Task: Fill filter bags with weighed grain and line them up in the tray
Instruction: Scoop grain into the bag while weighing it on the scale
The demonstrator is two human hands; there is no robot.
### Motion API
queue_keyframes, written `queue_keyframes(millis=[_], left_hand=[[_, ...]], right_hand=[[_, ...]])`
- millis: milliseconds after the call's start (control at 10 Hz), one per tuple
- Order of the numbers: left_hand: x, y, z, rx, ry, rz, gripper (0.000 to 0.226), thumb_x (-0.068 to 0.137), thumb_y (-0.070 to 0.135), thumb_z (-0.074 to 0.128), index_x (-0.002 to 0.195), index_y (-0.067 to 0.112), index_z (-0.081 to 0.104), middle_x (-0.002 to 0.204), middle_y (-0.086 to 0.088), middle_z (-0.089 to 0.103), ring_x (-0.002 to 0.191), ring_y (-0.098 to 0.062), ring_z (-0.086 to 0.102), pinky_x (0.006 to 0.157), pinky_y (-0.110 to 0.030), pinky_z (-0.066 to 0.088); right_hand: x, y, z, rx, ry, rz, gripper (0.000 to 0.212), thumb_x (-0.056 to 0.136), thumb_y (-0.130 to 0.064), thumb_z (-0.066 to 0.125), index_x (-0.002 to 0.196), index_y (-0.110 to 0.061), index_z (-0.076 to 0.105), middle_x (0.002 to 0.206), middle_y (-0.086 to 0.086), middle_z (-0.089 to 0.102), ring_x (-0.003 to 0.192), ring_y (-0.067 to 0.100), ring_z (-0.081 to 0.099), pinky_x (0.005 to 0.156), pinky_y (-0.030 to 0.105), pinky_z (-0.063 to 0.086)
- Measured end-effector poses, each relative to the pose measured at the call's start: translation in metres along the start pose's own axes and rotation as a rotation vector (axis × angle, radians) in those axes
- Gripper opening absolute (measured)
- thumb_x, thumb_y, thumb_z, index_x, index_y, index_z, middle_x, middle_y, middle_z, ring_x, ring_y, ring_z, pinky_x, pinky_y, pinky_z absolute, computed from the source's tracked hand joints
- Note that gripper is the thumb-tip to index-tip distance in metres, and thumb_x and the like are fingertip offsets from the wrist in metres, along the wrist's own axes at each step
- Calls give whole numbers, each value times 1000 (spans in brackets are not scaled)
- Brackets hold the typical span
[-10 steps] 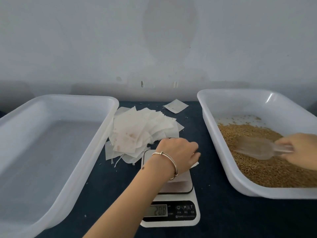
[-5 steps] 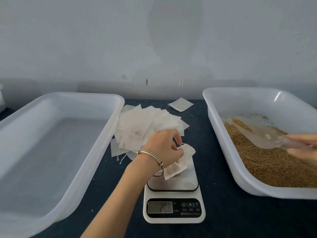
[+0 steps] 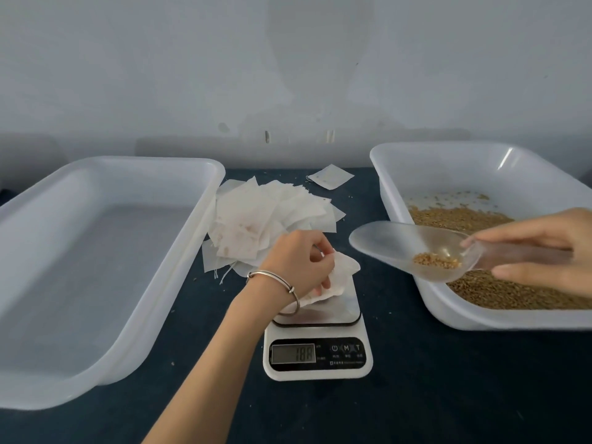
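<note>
Our right hand [image 3: 541,251] has lifted the scoop [image 3: 413,251] of grain [image 3: 437,261] out of the bin [image 3: 448,165] toward the scale [image 3: 317,347], where our left hand [image 3: 296,261] still pinches the filter bag [image 3: 339,277].

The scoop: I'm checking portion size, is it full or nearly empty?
Nearly empty. The clear scoop, held by the right hand, carries only a small clump of grain near its handle end.
</note>
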State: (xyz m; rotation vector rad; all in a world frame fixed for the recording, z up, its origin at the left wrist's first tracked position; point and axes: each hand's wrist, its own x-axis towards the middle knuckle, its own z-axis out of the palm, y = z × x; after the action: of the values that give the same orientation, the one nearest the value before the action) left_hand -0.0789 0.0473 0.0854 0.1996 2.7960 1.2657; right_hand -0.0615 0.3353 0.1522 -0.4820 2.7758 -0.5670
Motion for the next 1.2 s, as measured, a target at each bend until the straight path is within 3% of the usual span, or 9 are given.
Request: queue_keyframes(millis=[100, 200, 400, 600, 700, 800, 900, 1000, 1200], left_hand=[[0, -1, 0, -49, 7, -14, 16, 91, 9, 51, 77, 15, 56, 48, 6, 63, 42, -11, 54, 49, -14, 43], [0, 0, -1, -73, 26, -15, 15, 90, 9, 50, 78, 13, 57, 51, 3, 65, 41, -8, 53, 50, -15, 41], [-4, -1, -1, -112, 25, -2, 15, 90, 7, 50, 77, 12, 55, 54, -1, 67, 40, -9, 53, 48, -14, 41], [-4, -2, 0, -120, 31, 25, 14, 90, 6, 49, 77, 9, 55, 54, -1, 67, 40, -9, 53, 49, -14, 40], [-5, -2, 0, -135, 24, 28, 14, 90, 6, 50, 78, 8, 55, 53, -1, 67, 40, -10, 53, 48, -15, 41], [-5, -2, 0, -163, 14, 21, 13, 91, 5, 50, 79, 7, 55, 53, -2, 66, 39, -11, 52, 47, -16, 42], [-5, -3, 1, -159, 13, 20, 12, 91, 6, 50, 80, 6, 56, 54, -2, 67, 40, -11, 53, 48, -16, 42], [-5, -4, 2, -159, 17, 18, 13, 91, 6, 50, 80, 5, 56, 54, -1, 67, 41, -11, 53, 48, -16, 41], [-5, -6, 2, -171, 22, 11, 15, 91, 6, 50, 78, 9, 55, 53, 0, 66, 40, -10, 53, 48, -13, 40]], right_hand=[[4, -22, -15, -121, 129, 19, 40, 62, -65, 61, 93, -83, 42, 86, -60, 46, 79, -22, 54, 71, 18, 38], [9, -32, -19, -133, 64, 1, 55, 72, -45, 69, 87, -86, 36, 83, -62, 42, 79, -20, 53, 65, 12, 34], [23, -42, -28, -257, 57, 17, 45, 72, -47, 68, 90, -80, 43, 84, -35, 64, 86, 2, 63, 80, 34, 53], [38, -66, -39, -432, -39, -20, 38, 73, -39, 62, 94, -68, 50, 83, -21, 68, 81, 6, 63, 74, 35, 55], [44, -75, -40, -485, -13, -80, 23, 74, -32, 62, 82, -53, 60, 81, -19, 66, 77, 5, 61, 72, 33, 55], [49, -77, -39, -527, 51, -144, 23, 69, -33, 65, 73, -55, 58, 74, -21, 59, 72, 10, 59, 69, 35, 55], [52, -75, -38, -582, 71, -120, 29, 57, -35, 53, 70, -61, 53, 69, -23, 57, 63, 6, 54, 53, 30, 49], [59, -69, -38, -620, 130, -128, 41, 49, -39, 49, 77, -68, 50, 63, -25, 55, 57, 5, 52, 48, 28, 47], [60, -72, -40, -638, 155, -92, 38, 53, -40, 59, 82, -64, 54, 66, -24, 55, 63, 9, 55, 57, 36, 53]])
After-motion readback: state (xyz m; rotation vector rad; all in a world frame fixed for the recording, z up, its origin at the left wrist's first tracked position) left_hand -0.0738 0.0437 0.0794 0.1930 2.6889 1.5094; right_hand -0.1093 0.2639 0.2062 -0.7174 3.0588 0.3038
